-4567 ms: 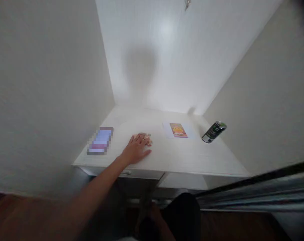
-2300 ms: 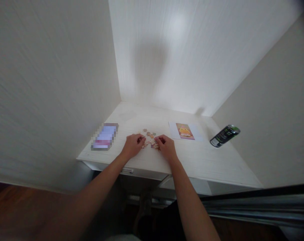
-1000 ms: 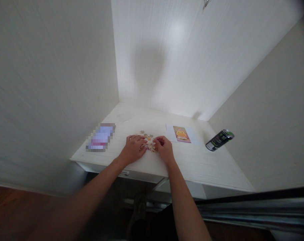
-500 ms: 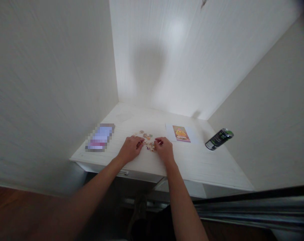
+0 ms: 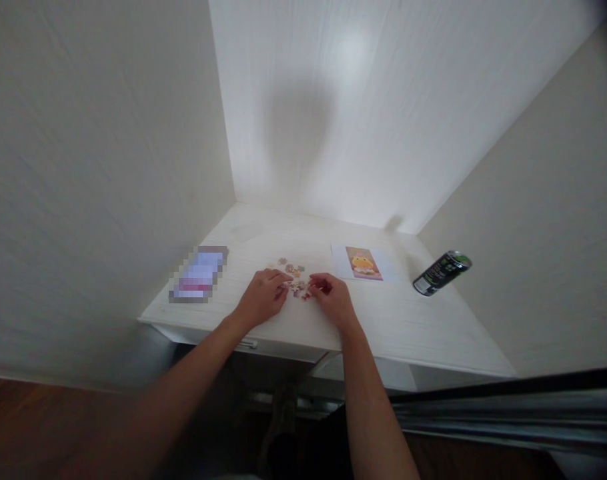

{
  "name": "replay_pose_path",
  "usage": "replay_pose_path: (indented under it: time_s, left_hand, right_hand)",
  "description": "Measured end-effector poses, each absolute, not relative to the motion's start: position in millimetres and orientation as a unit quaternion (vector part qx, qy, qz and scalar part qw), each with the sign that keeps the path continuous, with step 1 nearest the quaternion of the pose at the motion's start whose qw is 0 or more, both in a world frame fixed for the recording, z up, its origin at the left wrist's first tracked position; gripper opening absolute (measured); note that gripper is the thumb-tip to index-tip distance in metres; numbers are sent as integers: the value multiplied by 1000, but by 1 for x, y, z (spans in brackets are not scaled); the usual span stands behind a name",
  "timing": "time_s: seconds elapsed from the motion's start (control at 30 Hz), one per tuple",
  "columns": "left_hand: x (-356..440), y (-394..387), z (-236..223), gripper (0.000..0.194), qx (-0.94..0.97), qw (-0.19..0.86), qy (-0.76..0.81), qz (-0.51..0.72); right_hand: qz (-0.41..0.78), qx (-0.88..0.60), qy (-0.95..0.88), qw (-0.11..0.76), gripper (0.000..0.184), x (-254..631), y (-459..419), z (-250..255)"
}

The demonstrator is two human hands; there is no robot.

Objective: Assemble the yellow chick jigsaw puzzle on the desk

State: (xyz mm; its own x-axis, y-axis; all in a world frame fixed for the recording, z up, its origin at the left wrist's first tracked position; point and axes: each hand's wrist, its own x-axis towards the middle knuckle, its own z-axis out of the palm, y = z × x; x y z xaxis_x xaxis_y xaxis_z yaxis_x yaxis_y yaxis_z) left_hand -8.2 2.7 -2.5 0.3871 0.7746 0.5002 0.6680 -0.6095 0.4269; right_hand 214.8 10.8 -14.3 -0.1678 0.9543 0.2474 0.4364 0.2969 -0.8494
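Note:
Small multicoloured jigsaw puzzle pieces (image 5: 297, 288) lie in a loose pile on the white desk, between my two hands. My left hand (image 5: 264, 297) is at the pile's left side, thumb and fingers pinched on a puzzle piece that they partly hide. Across from it, my right hand (image 5: 332, 298) curls its fingers at the right side, its tips closed on another small piece at the pile's edge. A few more pieces (image 5: 296, 270) are spread just behind the pile. Their exact pictures are too small to make out.
A sheet with a yellow cartoon picture (image 5: 364, 264) lies right of the pieces. Farther right stands a dark can (image 5: 442, 273). A blurred-out phone (image 5: 200, 273) lies at the left. White panels (image 5: 283, 133) enclose the desk (image 5: 393, 333) at the back and sides.
The pieces between my hands have shifted and spread, with more pink and purple showing. My fingers have moved slightly at the pile. The view has tilted a little.

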Motion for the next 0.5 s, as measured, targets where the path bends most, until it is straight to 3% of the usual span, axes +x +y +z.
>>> replay_pose_path:
  time_s: [0.5]
  left_hand:
    - [10,8,-6,24,867,52,363,338]
  right_hand:
    - [451,-439,-622,466,22,213,14,-16]
